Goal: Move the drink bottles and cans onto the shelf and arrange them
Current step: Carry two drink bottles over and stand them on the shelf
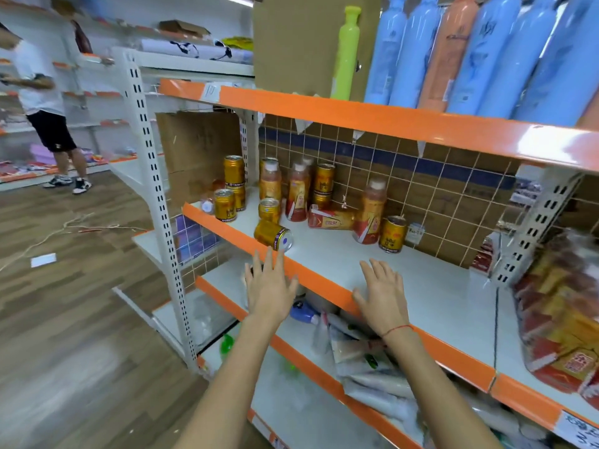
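Observation:
Several gold cans and red-labelled drink bottles stand on the white shelf [340,254] with its orange front edge. One gold can [273,235] lies on its side at the shelf's front edge. A bottle [329,218] also lies flat among upright ones, beside an upright bottle [369,212] and a can [393,234]. My left hand [270,288] is open, fingers straight, just below the fallen can, its fingertips close to the can. My right hand [384,294] is open over the shelf's front edge, holding nothing.
Tall blue and orange bottles [479,53] and a cardboard box [301,43] fill the shelf above. Bagged goods [564,312] sit at the right. The lower shelf holds plastic packets [363,358]. A person [42,98] stands at far left on the wooden floor.

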### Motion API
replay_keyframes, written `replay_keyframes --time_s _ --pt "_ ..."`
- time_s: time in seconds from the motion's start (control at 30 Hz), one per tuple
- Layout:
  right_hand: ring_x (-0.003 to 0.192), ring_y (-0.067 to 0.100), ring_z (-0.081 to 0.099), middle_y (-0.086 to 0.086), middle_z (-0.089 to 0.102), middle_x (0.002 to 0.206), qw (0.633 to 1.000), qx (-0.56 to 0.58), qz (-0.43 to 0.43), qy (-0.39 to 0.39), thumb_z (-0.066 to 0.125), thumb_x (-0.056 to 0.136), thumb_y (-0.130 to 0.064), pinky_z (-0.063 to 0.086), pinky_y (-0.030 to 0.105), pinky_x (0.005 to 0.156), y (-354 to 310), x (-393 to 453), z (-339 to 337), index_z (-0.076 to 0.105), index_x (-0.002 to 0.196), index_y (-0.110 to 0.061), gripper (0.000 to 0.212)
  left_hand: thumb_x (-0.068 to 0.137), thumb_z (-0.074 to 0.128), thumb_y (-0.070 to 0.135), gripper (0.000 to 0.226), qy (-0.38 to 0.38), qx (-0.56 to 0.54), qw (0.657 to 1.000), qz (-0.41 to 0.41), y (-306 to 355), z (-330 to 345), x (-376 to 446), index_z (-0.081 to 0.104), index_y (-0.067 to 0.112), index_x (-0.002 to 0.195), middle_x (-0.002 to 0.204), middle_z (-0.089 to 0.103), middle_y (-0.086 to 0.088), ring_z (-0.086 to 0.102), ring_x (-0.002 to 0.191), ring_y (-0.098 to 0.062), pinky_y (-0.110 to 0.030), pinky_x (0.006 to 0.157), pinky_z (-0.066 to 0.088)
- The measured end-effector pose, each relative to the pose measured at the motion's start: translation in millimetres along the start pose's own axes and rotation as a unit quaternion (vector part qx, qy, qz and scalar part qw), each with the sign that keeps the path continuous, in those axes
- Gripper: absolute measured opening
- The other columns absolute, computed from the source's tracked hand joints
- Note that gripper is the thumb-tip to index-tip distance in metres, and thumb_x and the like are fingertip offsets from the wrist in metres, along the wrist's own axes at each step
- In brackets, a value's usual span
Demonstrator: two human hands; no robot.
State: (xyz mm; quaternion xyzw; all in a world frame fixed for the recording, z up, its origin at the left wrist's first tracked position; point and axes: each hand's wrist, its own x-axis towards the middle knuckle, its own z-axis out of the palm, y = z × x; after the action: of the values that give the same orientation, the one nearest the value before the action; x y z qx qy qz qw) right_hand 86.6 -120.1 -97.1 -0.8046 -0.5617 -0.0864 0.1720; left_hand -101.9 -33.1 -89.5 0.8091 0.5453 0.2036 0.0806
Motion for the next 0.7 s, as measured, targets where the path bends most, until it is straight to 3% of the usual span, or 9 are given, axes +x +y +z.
replay_keyframes --time_s 0.27,0.7 --pt "0.138 0.026 0.026 0.008 0.037 0.146 0.995 -0.062 0.08 0.011 0.053 0.087 -0.03 0.02 0.044 0.113 14 24 0 0.037 0.142 -0.013 0.059 0.098 0.037 0.044 0.066 -0.023 -0.018 0.993 0.114 19 24 52 0.012 0.016 0.152 0.159 0.015 -0.005 0.002 0.147 -0.026 -0.044 0.119 0.003" --pt "0.141 0.027 0.024 0.011 0.034 0.15 0.976 -0.058 0.206 0.044 0.056 0.088 -0.028 0.016 0.044 0.114 6 49 9 0.035 0.144 -0.013 0.062 0.099 0.036 0.045 0.066 -0.087 -0.011 0.966 0.245 8 35 124 0.012 0.015 0.152 0.16 0.01 -0.006 0.002 0.147 -0.027 -0.044 0.119 0.002"
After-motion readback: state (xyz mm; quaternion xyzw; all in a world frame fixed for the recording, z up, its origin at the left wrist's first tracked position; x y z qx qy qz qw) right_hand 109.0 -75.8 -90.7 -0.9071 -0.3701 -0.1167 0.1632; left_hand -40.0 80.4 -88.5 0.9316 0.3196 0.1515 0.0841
